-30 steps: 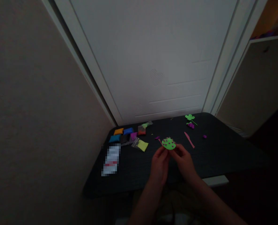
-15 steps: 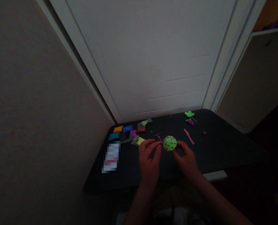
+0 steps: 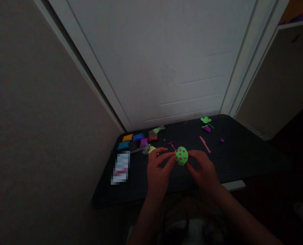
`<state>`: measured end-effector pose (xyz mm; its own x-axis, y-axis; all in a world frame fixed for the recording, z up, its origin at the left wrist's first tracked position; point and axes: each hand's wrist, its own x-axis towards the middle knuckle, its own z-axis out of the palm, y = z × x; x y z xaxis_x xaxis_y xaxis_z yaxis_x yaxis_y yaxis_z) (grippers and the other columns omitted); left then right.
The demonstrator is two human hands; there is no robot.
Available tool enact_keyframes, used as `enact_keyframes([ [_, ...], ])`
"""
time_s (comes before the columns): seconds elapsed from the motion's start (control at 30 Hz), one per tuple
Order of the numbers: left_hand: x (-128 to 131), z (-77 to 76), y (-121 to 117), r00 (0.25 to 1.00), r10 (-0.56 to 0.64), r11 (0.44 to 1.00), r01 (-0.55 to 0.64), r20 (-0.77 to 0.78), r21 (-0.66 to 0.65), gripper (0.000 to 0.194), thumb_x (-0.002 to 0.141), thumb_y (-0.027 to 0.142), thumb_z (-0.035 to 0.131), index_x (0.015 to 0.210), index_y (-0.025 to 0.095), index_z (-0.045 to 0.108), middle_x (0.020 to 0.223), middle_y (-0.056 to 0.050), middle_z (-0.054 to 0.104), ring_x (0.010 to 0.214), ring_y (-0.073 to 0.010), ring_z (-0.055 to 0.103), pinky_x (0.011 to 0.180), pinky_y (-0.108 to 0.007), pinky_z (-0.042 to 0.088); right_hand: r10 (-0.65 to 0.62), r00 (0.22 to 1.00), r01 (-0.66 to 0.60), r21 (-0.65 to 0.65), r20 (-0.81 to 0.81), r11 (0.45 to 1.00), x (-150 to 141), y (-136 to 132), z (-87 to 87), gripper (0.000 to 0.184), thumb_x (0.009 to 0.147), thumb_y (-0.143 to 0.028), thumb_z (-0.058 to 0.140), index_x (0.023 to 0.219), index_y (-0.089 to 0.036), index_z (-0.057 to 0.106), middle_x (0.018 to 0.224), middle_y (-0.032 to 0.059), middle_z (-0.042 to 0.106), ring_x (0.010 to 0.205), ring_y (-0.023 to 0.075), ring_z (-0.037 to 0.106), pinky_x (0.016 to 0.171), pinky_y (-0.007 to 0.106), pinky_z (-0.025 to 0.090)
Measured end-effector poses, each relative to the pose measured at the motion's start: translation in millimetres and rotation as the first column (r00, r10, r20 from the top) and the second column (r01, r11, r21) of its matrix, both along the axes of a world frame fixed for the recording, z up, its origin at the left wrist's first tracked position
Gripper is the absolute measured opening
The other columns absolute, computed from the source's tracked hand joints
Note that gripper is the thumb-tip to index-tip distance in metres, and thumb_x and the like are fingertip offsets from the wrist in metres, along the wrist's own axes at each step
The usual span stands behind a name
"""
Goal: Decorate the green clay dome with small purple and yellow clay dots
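Note:
A rounded green clay piece (image 3: 182,156) studded with small purple dots is held up over the dark table, between my two hands. My right hand (image 3: 204,170) grips its right side and lower edge with thumb and fingers. At the piece's left edge, the thumb and index fingertips of my left hand (image 3: 158,170) close in a pinch, the other fingers curled behind. Just beyond the piece, partly covered by it, lies a thin pink modelling tool (image 3: 173,147), with a bit of purple clay (image 3: 170,143) by its end.
Packets of coloured clay, among them an orange one (image 3: 127,137) and a blue one (image 3: 138,136), lie at the table's left. A blurred white sheet (image 3: 121,167) is nearer. On the right are a pink plastic knife (image 3: 205,144), purple clay lumps (image 3: 207,128) and a green clover shape (image 3: 206,120).
My left hand has moved right, from just beside the green clay piece to contact at its left edge. The piece has turned and shifted slightly left in my right hand.

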<state>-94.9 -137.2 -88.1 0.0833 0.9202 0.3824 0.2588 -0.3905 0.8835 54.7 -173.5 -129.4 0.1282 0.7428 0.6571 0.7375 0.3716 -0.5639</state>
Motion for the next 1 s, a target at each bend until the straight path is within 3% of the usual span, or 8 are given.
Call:
enact_keyframes([
  [0.23, -5, 1.0, 5, 0.998, -0.065, 0.995, 0.066, 0.003, -0.072, 0.011, 0.069, 0.028, 0.067, 0.078, 0.026, 0.072, 0.101, -0.004, 0.058, 0.100, -0.0219, 0.052, 0.091, -0.037, 0.035, 0.029, 0.994, -0.031, 0.018, 0.103, 0.999, 6, 0, 3.3, 0.025, 0.087, -0.031, 0.048, 0.107, -0.017, 0.054, 0.110, 0.0069, 0.055, 0.094, 0.0163, 0.056, 0.080, 0.037, 0.048],
  [0.47, -3, -1.1, 9, 0.995, -0.095, 0.990, 0.098, 0.031, -0.103, 0.010, 0.068, 0.028, 0.067, 0.076, 0.026, 0.072, 0.099, -0.004, 0.059, 0.098, -0.0217, 0.053, 0.090, -0.037, 0.036, 0.051, 0.993, -0.051, 0.002, 0.102, 0.999, 7, 0, 0.1, 0.026, 0.087, -0.031, 0.048, 0.107, -0.016, 0.054, 0.109, 0.0069, 0.056, 0.094, 0.0167, 0.056, 0.081, 0.038, 0.048],
  [0.83, 3, -10.6, 13, 0.986, -0.064, 0.987, 0.085, 0.153, -0.136, 0.009, 0.066, 0.028, 0.069, 0.074, 0.024, 0.072, 0.096, -0.004, 0.061, 0.095, -0.0201, 0.055, 0.090, -0.035, 0.037, 0.033, 0.993, -0.048, -0.129, -0.117, 0.990, 2, 6, -20.5, 0.028, 0.086, -0.032, 0.049, 0.109, -0.016, 0.053, 0.110, 0.0073, 0.055, 0.094, 0.0172, 0.056, 0.080, 0.038, 0.048],
  [1.0, -1, -17.1, 23, 0.984, -0.044, 0.989, 0.067, 0.174, -0.129, 0.019, 0.077, 0.031, 0.059, 0.089, 0.017, 0.065, 0.100, -0.005, 0.060, 0.096, -0.0188, 0.055, 0.088, -0.039, 0.041, -0.037, 0.961, -0.029, -0.232, -0.274, 0.972, 16, 36, -37.1, 0.030, 0.086, -0.032, 0.050, 0.111, -0.015, 0.051, 0.110, 0.0074, 0.055, 0.093, 0.0173, 0.057, 0.078, 0.038, 0.049],
])
